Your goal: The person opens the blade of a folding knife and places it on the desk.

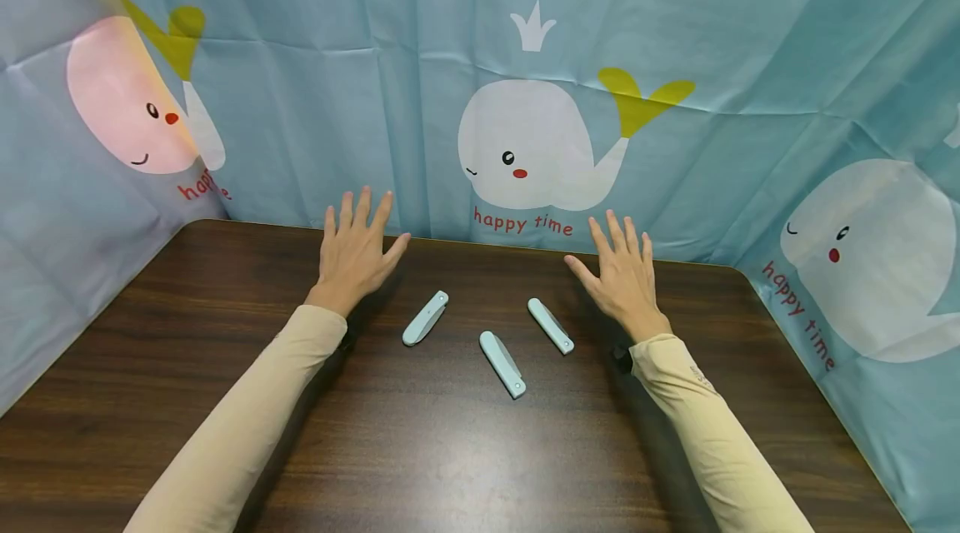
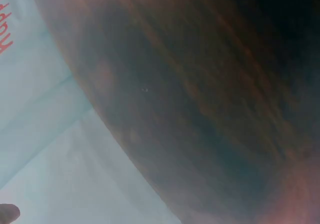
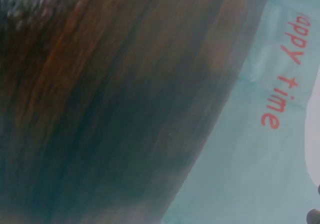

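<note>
Three pale blue folding knives, blades folded against their handles, lie apart on the dark table. One knife slants toward the left hand, another knife lies nearest the front, and the third knife is on the right. My left hand is spread with straight fingers to the left of them, holding nothing. Likewise spread, my right hand is beyond the right-hand knife and touches none of them. Only a fingertip shows in the left wrist view, and fingertips at the right wrist view's corner.
A dark wood-grain table spans the view. Behind it and along both sides hangs a light blue curtain printed with white whales and red lettering. Both forearms wear beige sleeves, and a dark band is at the right wrist.
</note>
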`<action>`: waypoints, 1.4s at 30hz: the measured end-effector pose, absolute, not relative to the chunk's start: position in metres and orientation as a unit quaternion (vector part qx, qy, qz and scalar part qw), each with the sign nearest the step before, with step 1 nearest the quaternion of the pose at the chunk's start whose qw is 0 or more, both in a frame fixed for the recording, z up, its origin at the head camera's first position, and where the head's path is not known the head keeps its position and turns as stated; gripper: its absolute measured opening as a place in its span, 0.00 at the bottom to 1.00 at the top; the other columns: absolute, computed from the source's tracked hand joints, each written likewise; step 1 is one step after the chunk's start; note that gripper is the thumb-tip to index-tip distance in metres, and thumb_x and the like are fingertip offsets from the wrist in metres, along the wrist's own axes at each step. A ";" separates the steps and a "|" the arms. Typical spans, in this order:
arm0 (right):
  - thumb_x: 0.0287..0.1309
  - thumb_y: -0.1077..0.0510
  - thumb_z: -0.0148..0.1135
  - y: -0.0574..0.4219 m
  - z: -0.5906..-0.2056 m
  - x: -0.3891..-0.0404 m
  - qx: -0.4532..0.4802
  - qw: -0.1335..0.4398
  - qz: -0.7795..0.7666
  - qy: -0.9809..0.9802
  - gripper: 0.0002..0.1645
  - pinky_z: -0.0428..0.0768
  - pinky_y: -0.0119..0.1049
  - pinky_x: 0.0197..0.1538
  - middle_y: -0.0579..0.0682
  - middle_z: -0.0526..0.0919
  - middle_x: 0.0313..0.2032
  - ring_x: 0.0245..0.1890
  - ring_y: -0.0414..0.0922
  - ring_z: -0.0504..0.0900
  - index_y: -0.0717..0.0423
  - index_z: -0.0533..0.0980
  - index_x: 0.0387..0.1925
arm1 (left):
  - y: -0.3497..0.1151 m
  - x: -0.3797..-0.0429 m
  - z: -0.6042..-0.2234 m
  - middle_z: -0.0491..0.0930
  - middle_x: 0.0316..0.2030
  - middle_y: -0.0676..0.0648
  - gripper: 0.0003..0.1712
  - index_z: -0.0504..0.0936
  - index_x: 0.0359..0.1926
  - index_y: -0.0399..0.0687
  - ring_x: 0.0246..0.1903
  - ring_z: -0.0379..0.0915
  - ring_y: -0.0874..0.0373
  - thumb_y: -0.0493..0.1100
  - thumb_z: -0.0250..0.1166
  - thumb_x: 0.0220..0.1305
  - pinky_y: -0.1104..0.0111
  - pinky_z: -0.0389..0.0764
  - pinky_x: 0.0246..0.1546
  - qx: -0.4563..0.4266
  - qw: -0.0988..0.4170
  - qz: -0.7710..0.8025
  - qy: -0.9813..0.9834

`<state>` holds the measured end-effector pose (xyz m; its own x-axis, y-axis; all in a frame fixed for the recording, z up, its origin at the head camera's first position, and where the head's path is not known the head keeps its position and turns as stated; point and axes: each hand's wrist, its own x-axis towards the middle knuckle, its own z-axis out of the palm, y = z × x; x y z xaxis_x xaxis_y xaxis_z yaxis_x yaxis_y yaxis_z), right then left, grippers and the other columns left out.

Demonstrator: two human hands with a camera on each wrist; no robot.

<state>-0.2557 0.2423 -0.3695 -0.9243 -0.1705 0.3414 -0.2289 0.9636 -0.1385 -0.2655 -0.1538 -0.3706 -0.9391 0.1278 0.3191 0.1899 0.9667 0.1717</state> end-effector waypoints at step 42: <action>0.66 0.31 0.53 0.192 -0.355 -0.213 0.161 0.163 0.159 -0.960 0.47 0.47 0.59 0.76 0.54 0.52 0.78 0.78 0.57 0.46 0.46 0.54 0.77 | -0.141 -0.227 -0.367 0.47 0.77 0.35 0.40 0.51 0.78 0.49 0.76 0.41 0.34 0.62 0.48 0.75 0.38 0.43 0.73 -0.086 0.127 -0.118 -0.981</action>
